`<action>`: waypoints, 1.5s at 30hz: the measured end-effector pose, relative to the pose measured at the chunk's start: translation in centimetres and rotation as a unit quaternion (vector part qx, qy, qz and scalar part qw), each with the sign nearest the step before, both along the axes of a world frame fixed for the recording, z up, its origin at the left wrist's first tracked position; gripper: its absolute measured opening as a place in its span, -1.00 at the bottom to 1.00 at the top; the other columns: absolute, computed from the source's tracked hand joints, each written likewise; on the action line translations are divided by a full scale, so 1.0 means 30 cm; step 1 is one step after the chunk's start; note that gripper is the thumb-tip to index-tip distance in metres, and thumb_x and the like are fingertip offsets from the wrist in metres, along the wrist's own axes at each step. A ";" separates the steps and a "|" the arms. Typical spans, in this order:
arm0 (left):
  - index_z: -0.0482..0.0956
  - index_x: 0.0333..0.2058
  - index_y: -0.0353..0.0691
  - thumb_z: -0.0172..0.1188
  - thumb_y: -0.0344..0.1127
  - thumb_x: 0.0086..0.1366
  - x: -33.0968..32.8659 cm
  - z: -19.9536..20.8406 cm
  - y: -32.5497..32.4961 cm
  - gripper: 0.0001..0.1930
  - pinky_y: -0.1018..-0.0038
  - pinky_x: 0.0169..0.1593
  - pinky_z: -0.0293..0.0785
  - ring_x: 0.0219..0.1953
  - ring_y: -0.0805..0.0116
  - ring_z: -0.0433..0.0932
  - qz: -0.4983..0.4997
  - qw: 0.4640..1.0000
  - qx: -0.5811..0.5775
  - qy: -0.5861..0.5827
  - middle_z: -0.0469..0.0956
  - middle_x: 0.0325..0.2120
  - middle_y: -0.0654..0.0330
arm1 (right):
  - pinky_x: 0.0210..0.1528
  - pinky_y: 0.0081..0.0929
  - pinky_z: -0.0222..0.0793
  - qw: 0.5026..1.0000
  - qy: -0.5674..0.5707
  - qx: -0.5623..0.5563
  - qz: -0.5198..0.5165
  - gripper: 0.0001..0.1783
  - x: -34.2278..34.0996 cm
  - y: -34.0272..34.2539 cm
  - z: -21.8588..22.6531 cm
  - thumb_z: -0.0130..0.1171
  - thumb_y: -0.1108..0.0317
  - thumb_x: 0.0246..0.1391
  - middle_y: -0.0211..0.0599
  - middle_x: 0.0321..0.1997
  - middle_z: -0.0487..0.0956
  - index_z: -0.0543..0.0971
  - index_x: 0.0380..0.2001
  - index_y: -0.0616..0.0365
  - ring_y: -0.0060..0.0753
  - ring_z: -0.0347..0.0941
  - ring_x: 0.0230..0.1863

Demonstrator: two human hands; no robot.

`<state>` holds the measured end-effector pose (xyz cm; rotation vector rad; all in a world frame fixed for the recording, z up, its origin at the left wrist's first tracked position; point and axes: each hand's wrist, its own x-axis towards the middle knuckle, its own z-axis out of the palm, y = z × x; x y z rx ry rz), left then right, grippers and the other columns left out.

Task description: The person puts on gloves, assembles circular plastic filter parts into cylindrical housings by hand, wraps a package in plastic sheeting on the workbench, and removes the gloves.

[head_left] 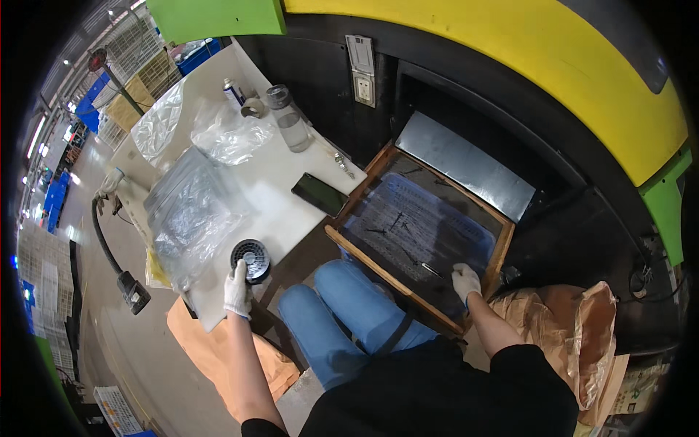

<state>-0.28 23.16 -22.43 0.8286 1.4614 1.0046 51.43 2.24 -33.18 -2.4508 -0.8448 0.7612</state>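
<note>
One gloved left hand (237, 293) pinches a round black grille (254, 258) at the worktable's (284, 227) edge.
A slack grip could drop it. Beyond, a bottle (287, 113) holds clear liquid (293, 134); rightward, a wood-framed tray (393, 279) — dark slivers (399, 220) and a pen-like tool (431, 270) inside — lies under the right hand (467, 281), grip unclear.

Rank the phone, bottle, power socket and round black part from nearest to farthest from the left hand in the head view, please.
From the left hand:
1. Round black part: touching the hand.
2. Phone: up and right.
3. Bottle: upright, beyond the phone.
4. Power socket: farthest, upper right.
</note>
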 end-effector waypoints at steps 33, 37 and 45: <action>0.20 0.21 0.08 0.39 0.04 -0.27 0.092 0.219 0.216 -0.04 0.22 0.19 0.33 0.16 -0.11 0.30 -0.293 0.732 -0.072 0.611 0.19 0.17 -0.07 | 0.12 -0.17 0.30 0.966 -0.099 -0.153 0.183 -0.49 -0.130 0.039 0.020 0.11 0.26 -0.04 0.06 0.08 0.38 0.38 0.06 0.01 0.10 0.38 0.07; 0.21 0.20 0.06 0.40 0.04 -0.31 0.122 0.230 0.207 -0.01 0.25 0.18 0.35 0.16 -0.07 0.30 -0.294 0.732 -0.050 0.612 0.22 0.14 -0.09 | 0.06 -0.13 0.35 0.963 -0.136 -0.134 0.191 -0.40 -0.144 0.022 0.021 0.11 0.02 -0.03 0.09 0.06 0.40 0.37 0.05 0.10 0.10 0.42 0.03; 0.03 0.31 -0.05 0.43 0.05 -0.22 0.101 0.185 0.115 0.11 0.09 0.31 0.08 0.29 -0.26 0.00 -0.181 0.762 0.076 0.617 0.01 0.26 -0.24 | 0.10 -0.16 0.34 0.934 -0.093 -0.253 0.234 -0.57 -0.143 0.148 0.028 0.02 0.20 0.04 0.05 0.05 0.50 0.44 -0.02 0.16 0.05 0.44 0.06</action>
